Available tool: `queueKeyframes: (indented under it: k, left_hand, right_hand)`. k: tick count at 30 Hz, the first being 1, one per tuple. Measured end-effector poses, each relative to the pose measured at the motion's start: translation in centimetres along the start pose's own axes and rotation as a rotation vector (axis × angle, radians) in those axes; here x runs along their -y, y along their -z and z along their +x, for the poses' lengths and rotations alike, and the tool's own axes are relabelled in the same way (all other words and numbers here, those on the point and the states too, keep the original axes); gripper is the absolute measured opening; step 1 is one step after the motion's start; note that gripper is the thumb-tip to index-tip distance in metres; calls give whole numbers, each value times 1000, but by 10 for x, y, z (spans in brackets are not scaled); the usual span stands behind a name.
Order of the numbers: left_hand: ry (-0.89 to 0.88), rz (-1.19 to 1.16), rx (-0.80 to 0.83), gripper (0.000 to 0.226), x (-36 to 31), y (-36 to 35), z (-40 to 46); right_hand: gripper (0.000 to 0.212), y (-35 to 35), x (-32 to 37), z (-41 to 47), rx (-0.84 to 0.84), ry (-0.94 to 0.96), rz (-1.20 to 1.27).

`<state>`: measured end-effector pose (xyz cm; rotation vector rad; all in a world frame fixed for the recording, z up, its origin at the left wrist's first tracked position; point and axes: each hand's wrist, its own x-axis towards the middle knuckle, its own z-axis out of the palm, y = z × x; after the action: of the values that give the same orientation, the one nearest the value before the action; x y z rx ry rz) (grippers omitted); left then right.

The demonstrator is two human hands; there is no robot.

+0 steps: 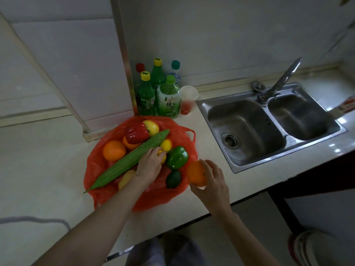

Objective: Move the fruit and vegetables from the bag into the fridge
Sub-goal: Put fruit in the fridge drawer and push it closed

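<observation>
A red plastic bag [153, 196] lies spread open on the counter. In it are a long green gourd [126, 162], a red pepper [136, 133], a yellow pepper [152, 126], an orange [114, 150], a green pepper [177, 157], a dark avocado [173, 179] and lemons [166, 144]. My left hand [148, 166] reaches into the bag and curls round a yellow lemon [162, 158] beside the gourd. My right hand [211, 182] grips another orange [196, 173] at the bag's right edge.
Several green drink bottles [167, 96] and a paper cup [188, 99] stand at the back behind the bag. A steel double sink [269, 123] with a tap [282, 79] fills the right side. The counter's front edge [172, 225] runs below my arms.
</observation>
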<state>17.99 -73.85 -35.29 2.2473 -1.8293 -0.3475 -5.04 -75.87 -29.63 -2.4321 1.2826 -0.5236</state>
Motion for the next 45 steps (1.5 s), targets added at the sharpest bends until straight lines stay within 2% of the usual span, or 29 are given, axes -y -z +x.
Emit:
queueKeyframes:
  k: [5,9,16,23,27,33,39,45]
  left_hand:
    - [79,-149,-275,48,-2,36,-24]
    - [222,-259,-506,51,16,77,-71]
    - [627,-148,-739,52,62,107,-230]
    - [988,-99,-921,49,83,112,-414]
    - [1132,-39,-1078,47,82,120,-530]
    - [1329,109,-1177,48,80,134,-694]
    - [1464,199,-1316,49,80,141,-801]
    - [1619,203,-1403,49,123,149,-886]
  right_hand:
    - [80,11,17,33,-15,149,42]
    - [77,0,54,65,22,315,96]
    - [74,-62,170,54,210,673,248]
    - [78,-111,314,-41,374,1009,363]
    - [81,-125,396,-116,456,1133,421]
    - [77,-135,519,-237,528,1334,553]
    - [79,-155,607,-328,614,1492,615]
    - [78,-195,688,-389,679,1655,589]
